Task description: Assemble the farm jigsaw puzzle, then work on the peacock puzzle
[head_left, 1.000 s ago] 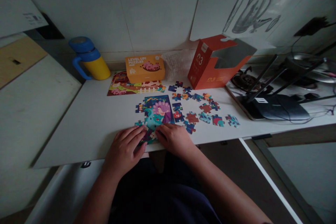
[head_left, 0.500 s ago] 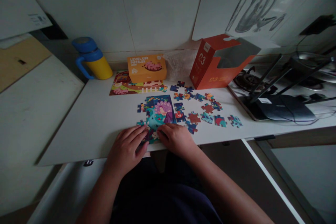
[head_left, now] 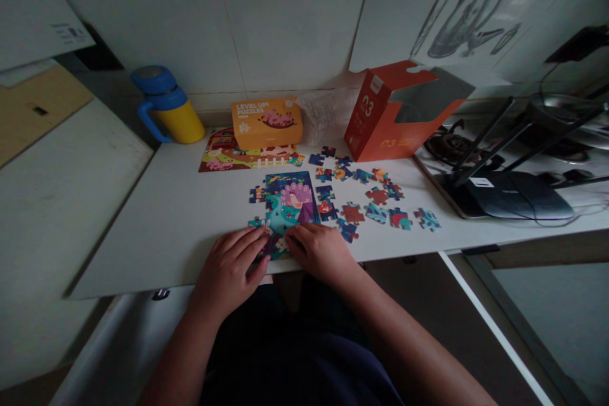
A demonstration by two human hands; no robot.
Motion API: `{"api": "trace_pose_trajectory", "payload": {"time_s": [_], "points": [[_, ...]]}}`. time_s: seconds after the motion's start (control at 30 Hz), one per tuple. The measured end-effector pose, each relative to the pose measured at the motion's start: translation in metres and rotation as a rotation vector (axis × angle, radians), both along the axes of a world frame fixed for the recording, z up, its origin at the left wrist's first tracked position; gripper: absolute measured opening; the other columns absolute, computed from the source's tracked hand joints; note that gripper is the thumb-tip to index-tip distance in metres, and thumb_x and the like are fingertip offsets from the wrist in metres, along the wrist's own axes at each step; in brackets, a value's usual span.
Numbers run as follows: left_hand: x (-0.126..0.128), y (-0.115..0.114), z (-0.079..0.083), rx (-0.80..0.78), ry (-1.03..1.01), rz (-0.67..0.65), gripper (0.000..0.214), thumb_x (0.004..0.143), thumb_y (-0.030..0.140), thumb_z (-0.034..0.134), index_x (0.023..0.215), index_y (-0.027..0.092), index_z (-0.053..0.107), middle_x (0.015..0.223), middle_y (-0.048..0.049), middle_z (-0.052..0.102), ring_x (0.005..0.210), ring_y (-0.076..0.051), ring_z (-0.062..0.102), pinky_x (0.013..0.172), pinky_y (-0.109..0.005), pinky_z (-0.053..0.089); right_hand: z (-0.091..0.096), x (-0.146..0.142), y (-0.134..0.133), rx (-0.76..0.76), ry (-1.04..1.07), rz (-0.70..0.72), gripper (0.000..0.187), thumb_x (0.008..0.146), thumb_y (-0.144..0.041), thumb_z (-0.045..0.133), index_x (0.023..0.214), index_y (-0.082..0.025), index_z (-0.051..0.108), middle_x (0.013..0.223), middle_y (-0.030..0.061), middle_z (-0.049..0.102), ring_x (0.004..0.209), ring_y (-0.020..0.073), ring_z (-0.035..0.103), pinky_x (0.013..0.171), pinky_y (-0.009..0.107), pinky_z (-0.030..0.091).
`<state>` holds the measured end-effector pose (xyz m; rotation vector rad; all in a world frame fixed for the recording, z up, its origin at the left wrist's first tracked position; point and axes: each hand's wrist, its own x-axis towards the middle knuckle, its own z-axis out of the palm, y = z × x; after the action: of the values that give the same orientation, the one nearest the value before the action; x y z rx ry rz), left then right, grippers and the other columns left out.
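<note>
At ten o'clock I can see a blue-and-yellow flask [head_left: 183, 122] standing near the back of the white tabletop [head_left: 152, 216], its handle toward nine. I have crumpled clear plastic wrap [head_left: 326, 119] at one o'clock, just beside an open red box [head_left: 373, 124] at two. Higher on the wall [head_left: 295, 19], also at two, I make out a grey kettle drawing [head_left: 469, 20]. Around three o'clock I find a black router [head_left: 518, 195], with a stove burner [head_left: 450, 144] and metal pan [head_left: 554, 101] behind it. A wooden panel [head_left: 40, 111] sits at nine.
</note>
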<state>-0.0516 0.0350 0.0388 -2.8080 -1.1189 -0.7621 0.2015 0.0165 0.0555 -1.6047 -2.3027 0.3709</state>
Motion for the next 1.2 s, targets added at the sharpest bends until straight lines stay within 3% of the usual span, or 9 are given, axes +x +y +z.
{"api": "trace_pose_trajectory", "payload": {"time_s": [0.6, 1.2], "points": [[-0.0003, -0.0001, -0.0004, -0.022, 0.006, 0.003, 0.044, 0.1, 0.027, 0.066, 0.144, 0.027, 0.066, 0.146, -0.0071, 0.071, 0.131, -0.032, 0.067, 0.108, -0.057, 0.057, -0.0006, 0.0005, -0.0006, 0.003, 0.003, 0.007, 0.026, 0.113, -0.037, 0.049, 0.113, -0.023, 0.072, 0.102, 0.0054, 0.078, 0.09, 0.0186, 0.073, 0.077, 0.028, 0.045], [-0.0004, -0.001, 0.0011, -0.025, 0.035, 0.007, 0.043, 0.101, 0.027, 0.066, 0.143, 0.023, 0.066, 0.146, -0.0088, 0.071, 0.131, -0.032, 0.067, 0.11, -0.055, 0.055, -0.0024, 0.0009, -0.0009, 0.01, -0.004, 0.014, 0.026, 0.113, -0.036, 0.05, 0.112, -0.023, 0.072, 0.099, 0.0053, 0.077, 0.088, 0.018, 0.072, 0.075, 0.028, 0.044]]}}
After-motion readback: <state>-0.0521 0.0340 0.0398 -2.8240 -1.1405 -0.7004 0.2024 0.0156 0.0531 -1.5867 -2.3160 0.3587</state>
